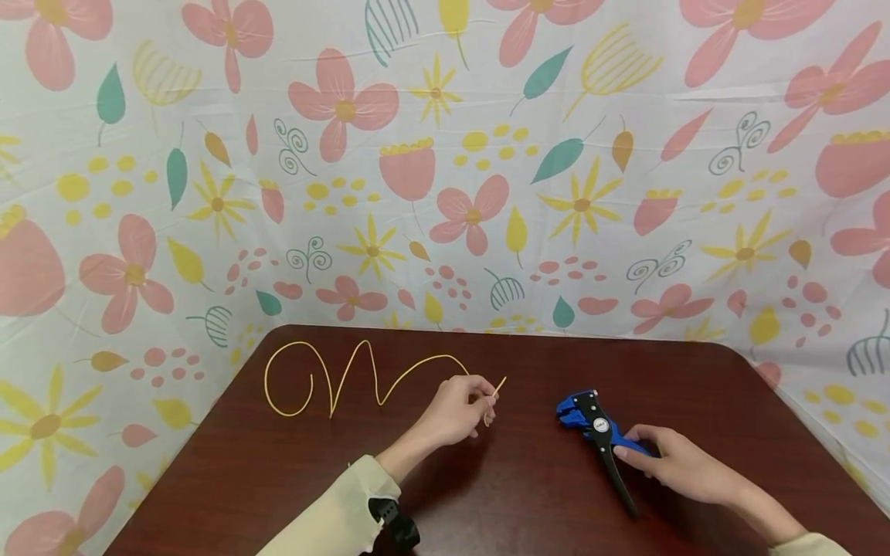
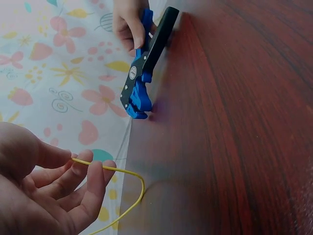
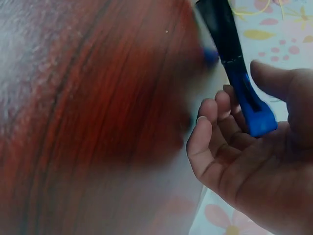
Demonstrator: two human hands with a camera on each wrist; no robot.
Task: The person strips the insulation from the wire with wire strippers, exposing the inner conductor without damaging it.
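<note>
My left hand [image 1: 455, 409] pinches a thin yellow wire [image 1: 299, 343] near one end, and a short tip sticks out past the fingers. From there the wire runs back to the left over the table in wavy bends and ends in a loop. My right hand [image 1: 695, 463] holds a blue and black wire stripper [image 1: 599, 425] by its blue handle [image 3: 259, 122], between thumb and fingers. The black handle [image 2: 164, 36] swings free of the grip. The tool's blue head points away from me, to the right of the left hand.
Both hands work over a dark reddish-brown wooden table [image 1: 528, 494] with rounded far corners. Behind it hangs a white cloth [image 1: 445, 255] printed with flowers and leaves. On the left wrist a black strap [image 1: 395, 523] sits over the pale sleeve.
</note>
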